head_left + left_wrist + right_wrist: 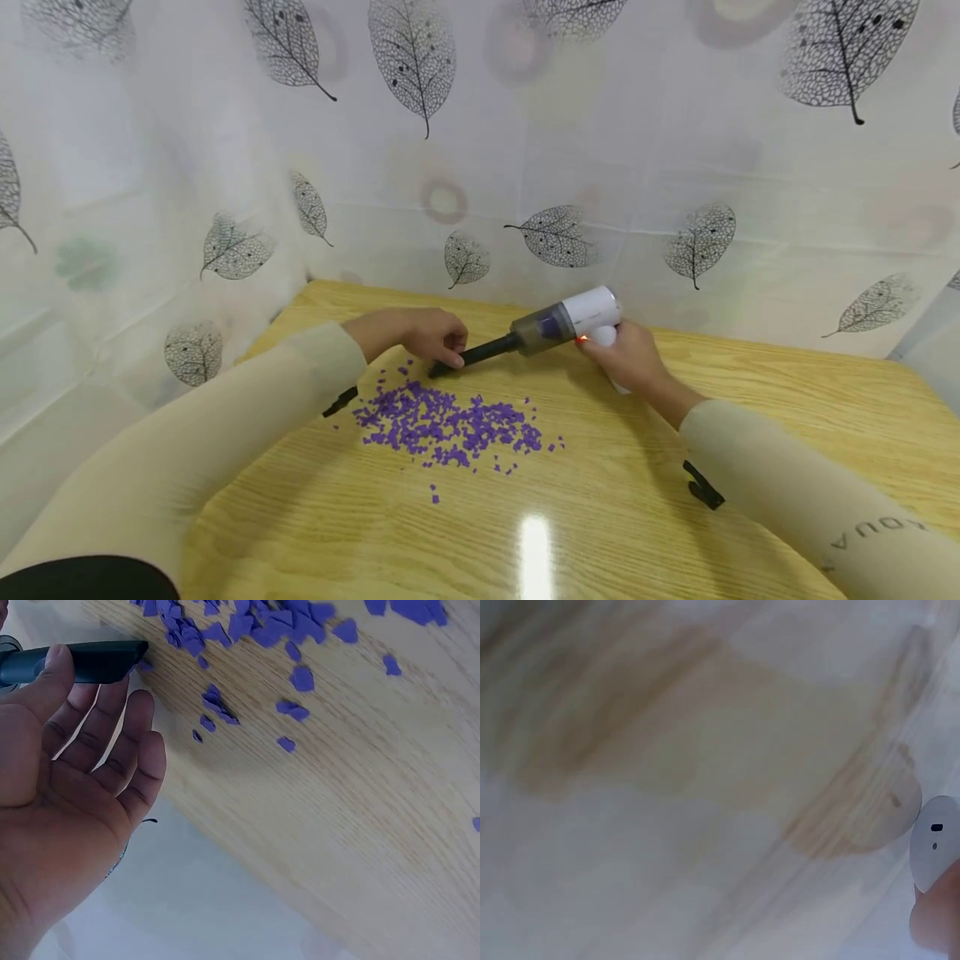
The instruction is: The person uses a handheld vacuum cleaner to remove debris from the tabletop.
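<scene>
A white handheld vacuum cleaner (591, 310) with a smoky see-through dust cup (542, 327) is held slanting over the wooden table. My right hand (630, 357) grips its handle, where a small red light glows. Only the handle's white end (934, 844) shows in the right wrist view, by part of that hand. My left hand (433, 335) pinches the black crevice nozzle (97, 661) near its tip, thumb on one side and fingers on the other. Purple paper scraps (420, 417) lie scattered just in front of the nozzle tip. Something purple shows inside the dust cup.
The wood-grain table (360, 533) runs back to a white curtain (375, 217) printed with black leaves, which also hangs along the left side. A few stray scraps (435, 498) lie nearer the front. Light reflects off the tabletop at front centre.
</scene>
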{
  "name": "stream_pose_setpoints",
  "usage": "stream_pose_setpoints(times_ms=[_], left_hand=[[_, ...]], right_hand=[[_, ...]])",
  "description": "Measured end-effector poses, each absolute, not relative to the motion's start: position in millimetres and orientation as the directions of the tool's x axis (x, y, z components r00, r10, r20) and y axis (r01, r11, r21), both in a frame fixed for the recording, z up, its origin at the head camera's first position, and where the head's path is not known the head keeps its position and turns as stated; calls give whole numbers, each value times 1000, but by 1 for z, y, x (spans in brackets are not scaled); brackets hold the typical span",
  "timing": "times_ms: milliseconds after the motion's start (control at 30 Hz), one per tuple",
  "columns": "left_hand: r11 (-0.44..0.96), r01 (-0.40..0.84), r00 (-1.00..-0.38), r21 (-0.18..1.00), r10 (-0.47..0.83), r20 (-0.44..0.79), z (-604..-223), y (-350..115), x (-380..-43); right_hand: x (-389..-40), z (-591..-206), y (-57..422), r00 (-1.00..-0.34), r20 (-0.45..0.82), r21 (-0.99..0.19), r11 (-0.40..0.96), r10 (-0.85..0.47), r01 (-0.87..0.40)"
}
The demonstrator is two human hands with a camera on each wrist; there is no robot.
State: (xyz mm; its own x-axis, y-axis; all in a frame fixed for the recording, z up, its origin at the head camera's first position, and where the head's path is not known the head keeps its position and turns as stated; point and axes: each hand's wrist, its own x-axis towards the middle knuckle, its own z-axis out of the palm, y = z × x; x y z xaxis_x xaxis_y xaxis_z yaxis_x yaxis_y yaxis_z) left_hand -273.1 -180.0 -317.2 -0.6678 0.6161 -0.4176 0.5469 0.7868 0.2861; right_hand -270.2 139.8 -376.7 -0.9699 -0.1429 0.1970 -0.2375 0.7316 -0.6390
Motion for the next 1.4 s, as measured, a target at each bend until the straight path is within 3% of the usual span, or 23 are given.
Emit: stream_pose_setpoints(times_ms=[400,1400], left_hand=[[806,511,-698,300,592,-402,-313,-221,-259],[806,536,-686,252,590,-426,-314,-199,-282]], right_hand=[[-276,-381,94,-964,201,-664,699,-174,-265],[-277,-374,114,-979,161,-652,731,-128,-203]])
